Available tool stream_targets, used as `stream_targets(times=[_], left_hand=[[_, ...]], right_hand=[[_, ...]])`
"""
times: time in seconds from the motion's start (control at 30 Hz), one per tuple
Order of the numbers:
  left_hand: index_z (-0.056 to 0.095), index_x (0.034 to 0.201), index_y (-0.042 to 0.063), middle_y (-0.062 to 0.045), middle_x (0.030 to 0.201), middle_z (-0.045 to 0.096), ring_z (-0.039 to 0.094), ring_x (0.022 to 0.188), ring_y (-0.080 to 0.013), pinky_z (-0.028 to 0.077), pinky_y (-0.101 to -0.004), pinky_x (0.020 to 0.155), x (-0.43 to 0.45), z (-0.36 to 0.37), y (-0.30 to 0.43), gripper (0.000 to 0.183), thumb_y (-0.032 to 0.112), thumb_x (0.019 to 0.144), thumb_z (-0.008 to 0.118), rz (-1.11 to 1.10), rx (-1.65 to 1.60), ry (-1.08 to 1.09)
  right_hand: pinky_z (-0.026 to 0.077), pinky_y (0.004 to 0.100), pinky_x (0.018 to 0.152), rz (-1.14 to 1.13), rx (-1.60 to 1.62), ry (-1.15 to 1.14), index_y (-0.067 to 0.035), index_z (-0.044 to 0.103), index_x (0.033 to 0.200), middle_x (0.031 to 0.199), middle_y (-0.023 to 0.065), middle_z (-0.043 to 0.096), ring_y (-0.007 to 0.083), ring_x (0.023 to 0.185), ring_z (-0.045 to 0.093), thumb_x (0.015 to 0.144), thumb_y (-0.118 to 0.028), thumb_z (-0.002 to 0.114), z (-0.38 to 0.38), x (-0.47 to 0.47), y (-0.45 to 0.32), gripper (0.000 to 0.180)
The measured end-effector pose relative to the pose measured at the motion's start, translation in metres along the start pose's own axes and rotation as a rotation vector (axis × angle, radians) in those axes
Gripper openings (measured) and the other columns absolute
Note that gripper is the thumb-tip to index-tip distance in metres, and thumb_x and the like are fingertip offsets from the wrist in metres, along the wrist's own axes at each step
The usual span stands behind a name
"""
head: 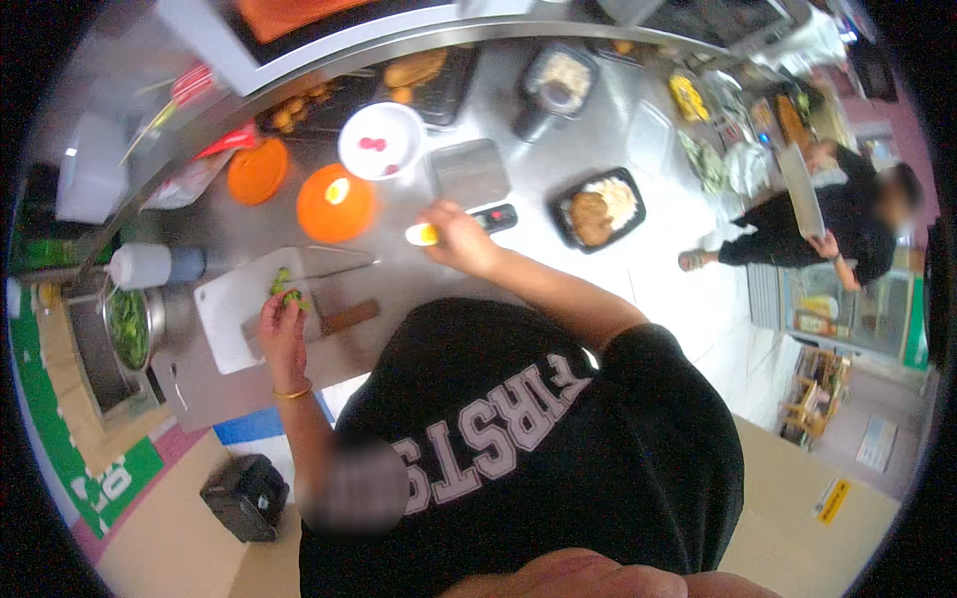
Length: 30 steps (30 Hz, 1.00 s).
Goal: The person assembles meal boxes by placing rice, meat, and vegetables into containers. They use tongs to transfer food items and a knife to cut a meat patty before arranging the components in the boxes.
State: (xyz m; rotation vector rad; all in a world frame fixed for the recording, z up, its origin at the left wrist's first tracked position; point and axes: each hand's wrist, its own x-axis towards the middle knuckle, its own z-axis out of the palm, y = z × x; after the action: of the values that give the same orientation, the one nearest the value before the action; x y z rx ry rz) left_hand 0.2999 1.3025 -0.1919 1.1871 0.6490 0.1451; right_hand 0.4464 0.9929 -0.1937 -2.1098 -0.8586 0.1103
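My right hand pinches a boiled egg half, its yolk showing, above the steel worktop. Beside that hand sits a kitchen scale with a flat metal platform and a dark display end. An orange round dish holds another egg half. My left hand has green vegetable pieces at its fingertips, over a white cutting board. More green pieces lie on the board. A knife with a brown wooden handle rests across its edge.
A white bowl contains a few red pieces. Rice and browned food fill a black tray to the right. A metal bowl of greens stands far left, near a squeeze bottle. Another person holds a pale board at right.
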Motion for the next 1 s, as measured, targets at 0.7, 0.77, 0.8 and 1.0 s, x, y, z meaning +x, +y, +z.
stream_targets(times=[0.7, 0.77, 0.8, 1.0], left_hand=[[0.059, 0.11, 0.002, -0.003, 0.094, 0.061, 0.056, 0.08, -0.0093, 0.046, -0.0223, 0.071, -0.088, 0.294, -0.087, 0.021, 0.006, 0.09, 0.055, 0.005, 0.37, -0.362], [0.058, 0.11, 0.002, -0.003, 0.095, 0.061, 0.056, 0.081, -0.0097, 0.046, -0.0225, 0.072, -0.095, 0.317, -0.097, 0.021, 0.007, 0.09, 0.055, -0.026, 0.33, -0.35], [0.058, 0.11, 0.002, -0.003, 0.095, 0.062, 0.057, 0.081, -0.0098, 0.046, -0.0226, 0.073, -0.097, 0.327, -0.1, 0.021, 0.008, 0.091, 0.054, -0.038, 0.312, -0.341], [0.056, 0.112, 0.001, -0.005, 0.1, 0.062, 0.058, 0.086, -0.0111, 0.048, -0.0246, 0.077, -0.093, 0.377, -0.116, 0.026, 0.007, 0.087, 0.059, 0.1, 0.459, -0.465]], right_hand=[[0.043, 0.0381, 0.086, 0.197, -0.262, 0.068, -0.01, 0.064, 0.1, 0.105, 0.0084, 0.06, 0.0303, 0.097, 0.051, 0.059, -0.008, 0.078, -0.274, -0.236, 0.184, 0.043], [0.043, 0.0381, 0.086, 0.133, -0.3, 0.069, -0.009, 0.064, 0.099, 0.106, 0.0089, 0.06, 0.0299, 0.097, 0.051, 0.06, -0.009, 0.078, -0.275, -0.243, 0.193, 0.041], [0.043, 0.0381, 0.086, 0.132, -0.271, 0.086, -0.009, 0.065, 0.099, 0.105, 0.0093, 0.06, 0.0299, 0.097, 0.051, 0.062, -0.01, 0.077, -0.275, -0.245, 0.193, 0.039], [0.043, 0.0382, 0.086, 0.202, -0.129, 0.22, -0.007, 0.065, 0.099, 0.101, 0.0119, 0.06, 0.0302, 0.097, 0.052, 0.07, -0.01, 0.073, -0.28, -0.255, 0.178, 0.031]])
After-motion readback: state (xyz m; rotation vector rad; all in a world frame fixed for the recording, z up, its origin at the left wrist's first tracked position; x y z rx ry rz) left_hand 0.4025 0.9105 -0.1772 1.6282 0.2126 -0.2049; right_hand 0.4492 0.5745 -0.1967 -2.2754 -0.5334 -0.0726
